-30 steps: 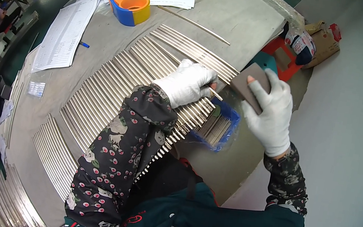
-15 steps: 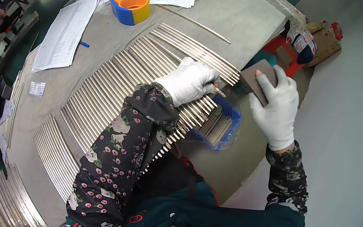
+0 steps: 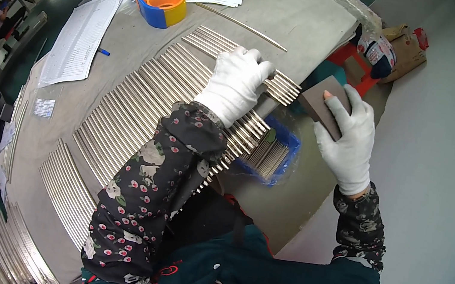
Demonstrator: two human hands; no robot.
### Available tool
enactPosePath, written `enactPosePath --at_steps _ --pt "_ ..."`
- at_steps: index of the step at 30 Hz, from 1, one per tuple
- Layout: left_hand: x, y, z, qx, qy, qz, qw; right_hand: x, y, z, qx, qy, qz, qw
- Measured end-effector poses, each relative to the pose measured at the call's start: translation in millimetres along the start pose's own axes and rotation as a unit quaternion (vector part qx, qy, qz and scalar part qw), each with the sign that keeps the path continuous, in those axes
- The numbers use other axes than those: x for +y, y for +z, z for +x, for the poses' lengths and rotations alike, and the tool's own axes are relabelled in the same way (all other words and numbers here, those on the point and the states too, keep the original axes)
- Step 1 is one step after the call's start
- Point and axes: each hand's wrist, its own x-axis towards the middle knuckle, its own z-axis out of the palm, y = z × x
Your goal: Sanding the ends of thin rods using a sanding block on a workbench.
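Slim silvery metal rods [image 3: 137, 102] lie side by side across the table, with a smaller group [image 3: 221, 37] at their far side. My left hand [image 3: 234, 85], in a white glove, is closed at that far group, its fingers curled round a metal rod; the fingertips are partly hidden. Off the table's right edge, my gloved right hand [image 3: 350, 140] grips a brown rectangular block [image 3: 323, 101], perhaps a sanding sponge. One bare fingertip shows through the glove. Both hands are apart from each other.
Below the rod ends stands a blue-lined bin [image 3: 293, 156] holding thin rods. An orange-and-blue tape dispenser [image 3: 162, 12], paper sheets [image 3: 78, 39], a blue pen [image 3: 104, 52] and a single rod [image 3: 242, 24] lie on the table [image 3: 299, 9]. A red stool [image 3: 364, 72] is beyond the right edge.
My left hand has moved away from me, from the near rods to the far group, taking a rod there. My right hand stays nearly still with the block.
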Motion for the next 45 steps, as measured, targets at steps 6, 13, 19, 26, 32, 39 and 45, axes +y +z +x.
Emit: enactPosePath --at_steps 6,13,19,26,32,39,45 --pt "-12 -33 -10 -0.309 0.024 -0.125 0.943 -3 -3 -10 -0.044 0.010 0.033 0.998" --pt "-11 -12 -8 -0.286 0.029 -0.202 0.936 -3 -3 -8 -0.049 0.002 0.030 0.998" --pt "-5 -11 -6 -0.299 -0.022 -0.204 0.932 -16 -6 -8 -0.042 -0.028 0.088 0.995" --pt "-9 -12 -13 -0.274 -0.030 -0.204 0.939 -9 4 7 -0.058 0.009 -0.037 0.998" --pt "-10 -12 -11 -0.266 -0.018 -0.212 0.940 -29 2 -2 -0.095 -0.074 0.089 0.989" --pt "-9 -9 -12 -0.276 -0.020 -0.206 0.939 -35 -2 -1 -0.113 -0.091 0.110 0.983" --pt "-9 -9 -8 -0.288 -0.006 -0.190 0.938 -27 -4 0 -0.068 -0.084 0.052 0.993"
